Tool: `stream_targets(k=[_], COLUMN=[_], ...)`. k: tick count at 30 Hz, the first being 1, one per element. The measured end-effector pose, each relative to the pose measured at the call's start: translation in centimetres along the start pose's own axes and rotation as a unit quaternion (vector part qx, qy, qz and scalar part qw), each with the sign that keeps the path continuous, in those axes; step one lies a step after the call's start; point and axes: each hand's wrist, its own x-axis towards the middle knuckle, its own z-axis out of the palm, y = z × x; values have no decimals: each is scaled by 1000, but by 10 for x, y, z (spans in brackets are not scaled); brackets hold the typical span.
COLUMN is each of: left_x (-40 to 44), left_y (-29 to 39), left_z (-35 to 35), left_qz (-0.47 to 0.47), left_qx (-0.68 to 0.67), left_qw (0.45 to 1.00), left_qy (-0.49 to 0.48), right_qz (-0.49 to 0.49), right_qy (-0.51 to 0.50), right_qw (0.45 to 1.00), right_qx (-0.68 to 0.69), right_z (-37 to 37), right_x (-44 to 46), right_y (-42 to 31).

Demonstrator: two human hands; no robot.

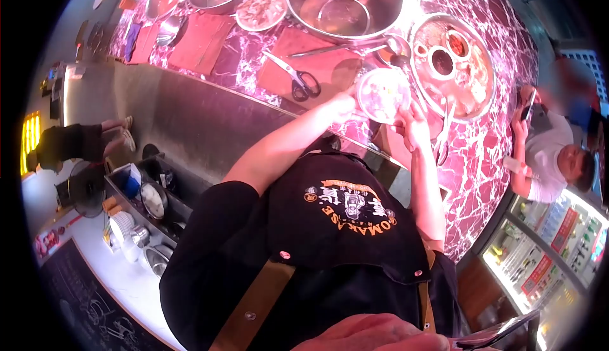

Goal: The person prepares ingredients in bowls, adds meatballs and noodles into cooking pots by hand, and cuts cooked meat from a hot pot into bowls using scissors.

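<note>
- Both bare hands meet at the near edge of the marbled counter (501, 24), bearing one pale round bowl (382, 91) between them, close in front of the chest
- The left hand (346, 105) grasps the bowl's left side, its fingertips lost in glare, so I can't tell how far they reach underneath
- The right hand (415, 126) grips the lower right edge, fingers bent up against the wall; two opposite holds probably keep the bowl level and its pale contents inside
- Just beside the left hand, dark-handled scissors (298, 79) lie on a maroon mat (269, 81), handles turned towards the wearer, perhaps for an easy pick-up
- Beyond the bowl a ladle (398, 46) rests near the big steel pot (301, 18), likely parked there to stay handy
- To the right, a round tray (491, 88) gathers food with a dark sauce cup (442, 62) and a red one (457, 43), the tray's rim presumably catching drips
- A metal tool (446, 123), tongs or shears, I can't say which, leans by that tray, near the right hand
</note>
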Motion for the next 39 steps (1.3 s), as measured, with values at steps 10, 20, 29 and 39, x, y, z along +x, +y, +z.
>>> stream_targets(k=[10, 20, 29, 39], left_x=[-50, -177, -358, -507], left_y=[39, 80, 158, 285], left_z=[16, -169, -457, -742], left_qz=[69, 99, 236, 345], left_qx=[29, -18, -92, -220], left_qw=[995, 994, 947, 847], left_qy=[-67, -32, 199, 338], right_qz=[-34, -100, -36, -35], right_qy=[-40, -1, -268, -420], right_qw=[999, 978, 944, 869], right_qx=[-2, -185, -189, -259], right_z=[36, 250, 612, 1028], right_x=[2, -18, 67, 159], right_y=[24, 20, 91, 131])
